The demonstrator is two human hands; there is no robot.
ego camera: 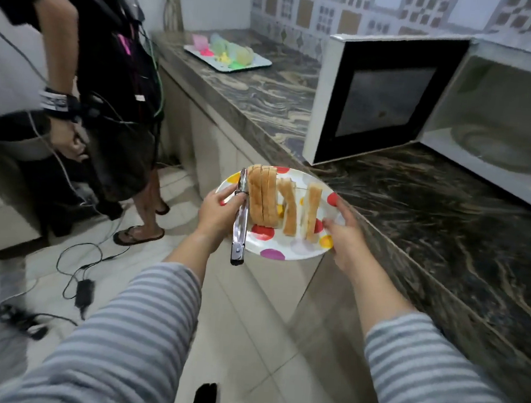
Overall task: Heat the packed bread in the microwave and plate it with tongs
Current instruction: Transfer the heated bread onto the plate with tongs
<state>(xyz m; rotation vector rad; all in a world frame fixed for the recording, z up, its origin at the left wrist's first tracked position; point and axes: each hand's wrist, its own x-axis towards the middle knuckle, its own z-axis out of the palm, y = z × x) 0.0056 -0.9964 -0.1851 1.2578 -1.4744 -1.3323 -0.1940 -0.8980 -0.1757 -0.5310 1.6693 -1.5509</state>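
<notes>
L hand [217, 208] grip clamps plate [288, 251] + tongs [240, 221]; R hand [343, 237] grips rim; 2 loose slices.

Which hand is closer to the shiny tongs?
Left. The left hand holds the plate's left rim and the tongs against it; the right hand holds the opposite rim, beyond the bread.

Beyond your hands, patterned wall tiles [354, 13] back a dark marbled counter [432, 222] running off to your right. Below them lies a pale tiled floor [246, 328], cables [72, 268] trailing to your left.
</notes>
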